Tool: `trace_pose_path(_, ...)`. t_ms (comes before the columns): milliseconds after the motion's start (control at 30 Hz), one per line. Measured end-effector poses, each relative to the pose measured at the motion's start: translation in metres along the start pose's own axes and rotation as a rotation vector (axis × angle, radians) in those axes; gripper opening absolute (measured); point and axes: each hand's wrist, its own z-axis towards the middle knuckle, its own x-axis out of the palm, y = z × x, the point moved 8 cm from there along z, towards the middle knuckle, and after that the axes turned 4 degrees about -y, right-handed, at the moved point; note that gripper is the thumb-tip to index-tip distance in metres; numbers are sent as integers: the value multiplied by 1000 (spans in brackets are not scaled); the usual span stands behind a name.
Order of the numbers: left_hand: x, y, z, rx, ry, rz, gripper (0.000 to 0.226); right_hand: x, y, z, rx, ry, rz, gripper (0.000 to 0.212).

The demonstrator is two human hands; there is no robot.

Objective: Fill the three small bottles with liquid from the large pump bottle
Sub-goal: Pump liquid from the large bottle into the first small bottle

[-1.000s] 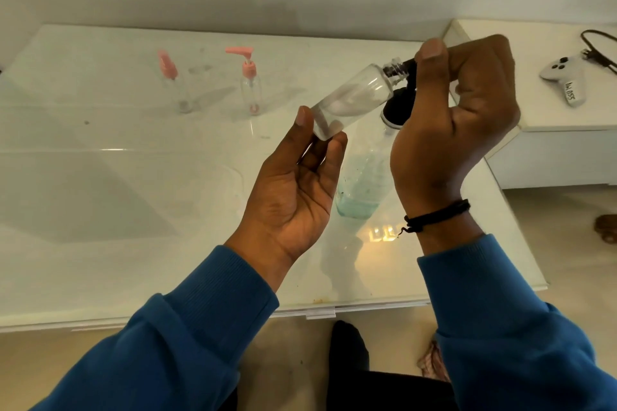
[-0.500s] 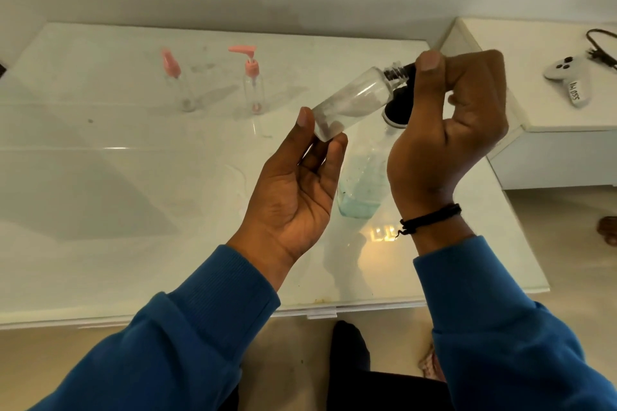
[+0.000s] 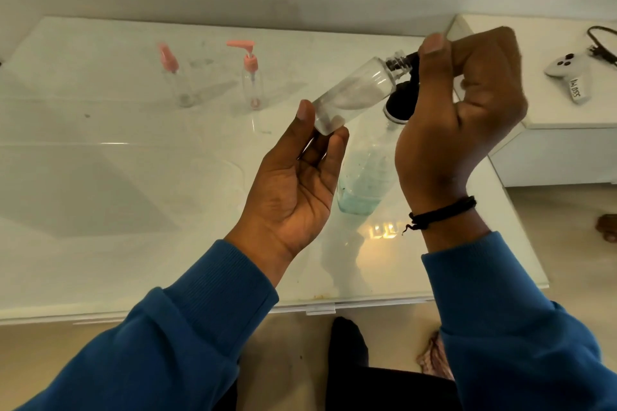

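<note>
The left hand (image 3: 293, 183) holds one small bottle (image 3: 354, 93) by its base, pinched between thumb and fingertips with the palm turned up and the other fingers loosely spread; the bottle lies tilted, its threaded neck raised to the right and uncapped; the right hand (image 3: 460, 117) is curled over the black pump head (image 3: 400, 103) of the large pump bottle (image 3: 364, 177), thumb up beside the small bottle's mouth, and the nozzle meets that mouth, though the hand hides the exact join; the large bottle stands on the bench (image 3: 100, 177) just under both hands, with a low band of pale blue liquid at its bottom

Over the last second very little has shifted; the right hand has dipped a shade and risen again, which reads as a pump stroke, while the left hand has kept the small bottle at the same tilt; a thin pool seems to sit at the low end of the small bottle, but glare makes it hard to be sure, so by my judgement filling of this first bottle is barely begun and many more strokes are needed

Two more small bottles wait well apart at the back left of the bench, one with a pink spray cap (image 3: 168, 58), one with a pink pump top (image 3: 248, 58), both looking empty and both capped; a white controller (image 3: 567, 72) lies on the side table to the right
</note>
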Motion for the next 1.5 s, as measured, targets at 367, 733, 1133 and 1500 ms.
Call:
trace_pose_path(367,2,-1,0,-4,9,3,61,0,-1,1,6,-17,17,34)
trace_pose_path(733,0,0,0,-4,5,-2,61,1,0,0,11,-14,10,32)
trace_pose_path(1133,-3,0,0,2,-5,0,64,0,-1,-6,18,-15,3,32)
trace_pose_path(1500,-4,0,0,2,-14,4,66,-1,-3,-11,24,-14,16,28)
